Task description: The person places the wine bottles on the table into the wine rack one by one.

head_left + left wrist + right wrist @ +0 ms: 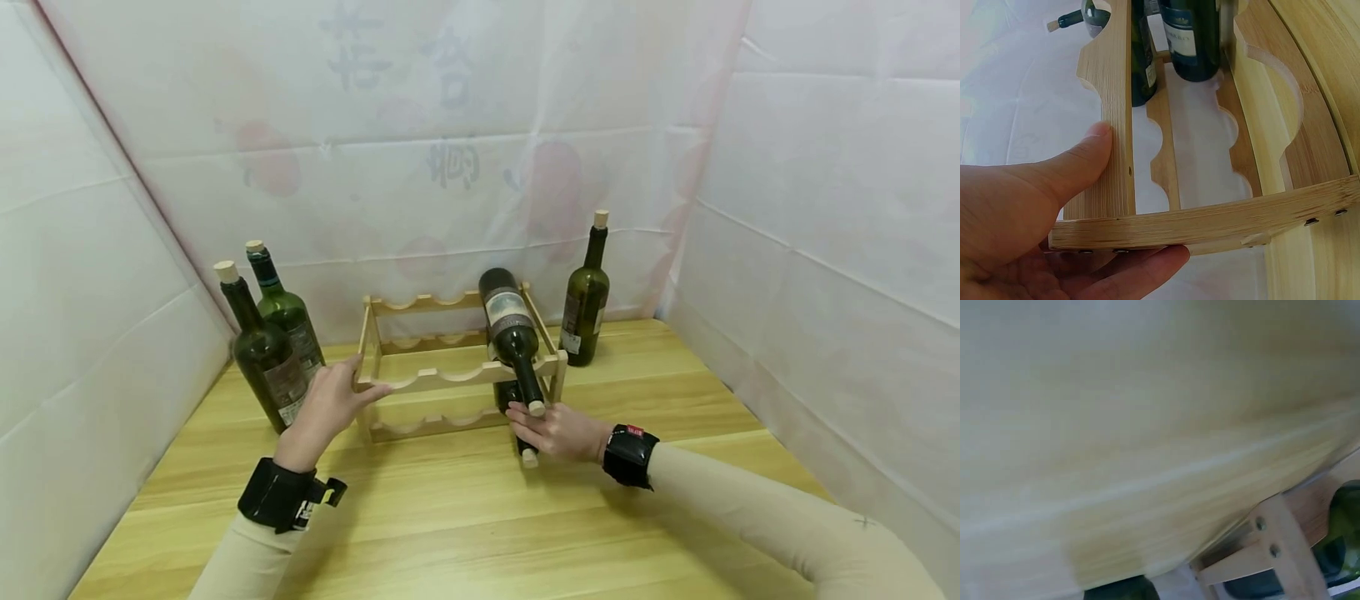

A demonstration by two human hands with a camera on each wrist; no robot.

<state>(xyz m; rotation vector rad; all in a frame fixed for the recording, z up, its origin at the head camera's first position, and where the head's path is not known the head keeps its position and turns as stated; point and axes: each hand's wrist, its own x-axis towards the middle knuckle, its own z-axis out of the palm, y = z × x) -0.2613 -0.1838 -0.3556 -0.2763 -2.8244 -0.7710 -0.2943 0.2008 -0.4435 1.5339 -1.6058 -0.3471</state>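
Observation:
A two-tier wooden wine rack [442, 380] stands on the table. My left hand [327, 408] grips its left end; in the left wrist view the thumb lies on a scalloped rail [1110, 156] and the fingers go under the end bar [1222, 222]. One dark wine bottle [516, 337] lies in the upper tier at the right, its corked neck pointing forward. Below it, a second wine bottle [507, 398] lies in the lower tier. My right hand [566, 432] holds that lower bottle by the neck, partly hiding it. The right wrist view shows no fingers.
Two corked green bottles stand left of the rack, a nearer one [272, 367] and a farther one [288, 312]. Another upright bottle [585, 304] is just right of the rack. White cloth walls [420, 200] border the wooden table [465, 533] at the back and sides.

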